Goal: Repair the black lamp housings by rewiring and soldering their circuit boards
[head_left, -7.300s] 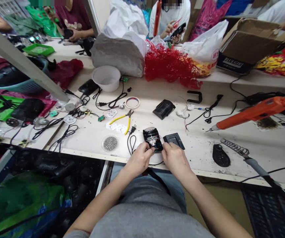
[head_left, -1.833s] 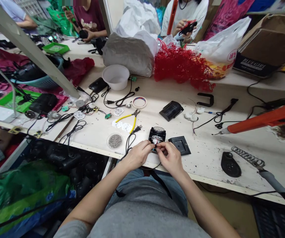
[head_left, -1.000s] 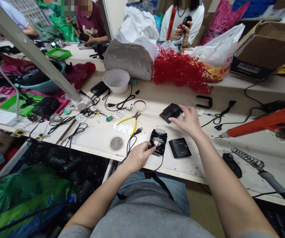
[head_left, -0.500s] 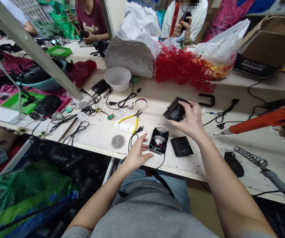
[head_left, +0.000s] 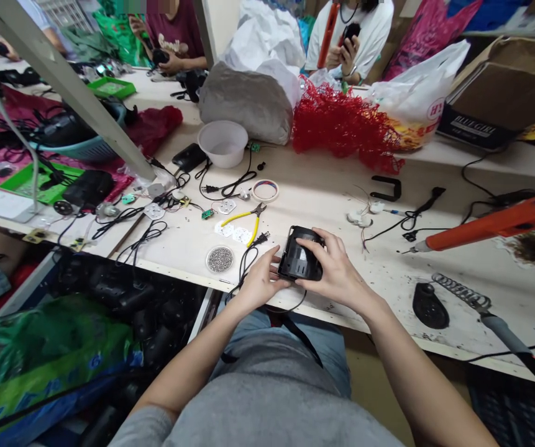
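Observation:
A black plastic housing (head_left: pixel 302 256) with a rounded glossy top and small slots is in front of me near the table's edge. My right hand (head_left: pixel 335 264) grips it from the right, thumb at the near edge and fingers over the far side. At its left edge, my left hand (head_left: pixel 262 276) holds it between thumb and fingers. The housing hides the wired insides below it. A cable with a plug (head_left: pixel 262 239) lies beside my left hand. Just left are yellow-handled cutters (head_left: pixel 248 222) and a round dish of small metal screws (head_left: pixel 219 259).
An orange electric screwdriver (head_left: pixel 491 226) points in from the right, above a soldering iron (head_left: pixel 504 332) in its coil holder and a black oval part (head_left: pixel 430 305). Behind stand a white bowl (head_left: pixel 223 144), a tape roll (head_left: pixel 266 191) and red netting (head_left: pixel 342 127). Two people sit opposite.
My right hand has brought the black housing left and down over the open wired unit. My left hand has closed on its left side. The separate square black part is out of sight.

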{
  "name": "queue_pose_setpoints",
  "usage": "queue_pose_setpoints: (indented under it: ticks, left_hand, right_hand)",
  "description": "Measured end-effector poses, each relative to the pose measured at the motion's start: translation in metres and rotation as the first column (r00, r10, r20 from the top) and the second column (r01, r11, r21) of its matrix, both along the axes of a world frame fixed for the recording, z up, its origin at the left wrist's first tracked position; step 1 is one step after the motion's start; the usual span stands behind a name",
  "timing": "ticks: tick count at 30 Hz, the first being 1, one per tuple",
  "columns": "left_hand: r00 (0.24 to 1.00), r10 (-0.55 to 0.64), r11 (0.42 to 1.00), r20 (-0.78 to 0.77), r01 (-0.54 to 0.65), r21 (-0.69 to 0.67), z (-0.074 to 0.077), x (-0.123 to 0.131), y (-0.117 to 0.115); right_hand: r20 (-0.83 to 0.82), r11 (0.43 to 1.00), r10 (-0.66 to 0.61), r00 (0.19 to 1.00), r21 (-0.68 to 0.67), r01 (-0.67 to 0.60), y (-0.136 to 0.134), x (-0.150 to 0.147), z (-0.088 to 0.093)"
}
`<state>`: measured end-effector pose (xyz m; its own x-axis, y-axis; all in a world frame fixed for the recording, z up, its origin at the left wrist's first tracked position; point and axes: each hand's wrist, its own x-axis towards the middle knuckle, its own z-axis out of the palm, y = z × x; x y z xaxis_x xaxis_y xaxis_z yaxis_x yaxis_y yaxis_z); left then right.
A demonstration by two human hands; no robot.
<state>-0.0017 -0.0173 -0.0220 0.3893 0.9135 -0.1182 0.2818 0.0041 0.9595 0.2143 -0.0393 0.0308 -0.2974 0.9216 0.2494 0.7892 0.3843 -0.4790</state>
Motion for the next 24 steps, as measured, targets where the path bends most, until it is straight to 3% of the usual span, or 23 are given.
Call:
queue_pose_setpoints:
  ticks: [10,15,18,20,24]
  left_hand:
    - [1.0,-0.019,1.0,0.005,0.018,0.013,0.0,0.002,0.001]
    - [1.0,-0.029,0.998,-0.001,0.029,0.049,-0.004,0.001,0.0]
    - [0.997,-0.02,0.987,-0.079,0.033,0.157,0.001,0.0,-0.003]
    - [0.988,-0.033,0.944,-0.15,0.08,0.321,0.008,0.0,-0.006]
    - [0.958,-0.079,0.733,-0.276,0.243,0.635,0.025,0.007,-0.009]
  right_hand:
    - [0.016,0.999,-0.027,1.0,-0.022,0.027,-0.001,-0.002,-0.006]
    - [-0.066,0.977,-0.207,0.976,0.045,0.21,0.008,0.014,0.011]
    - [-0.099,0.943,-0.314,0.944,0.08,0.322,0.009,0.029,0.022]
    - [-0.112,0.928,-0.353,0.929,0.082,0.362,0.006,0.037,0.023]
    - [-0.128,0.924,-0.368,0.921,0.059,0.378,-0.002,0.04,0.014]
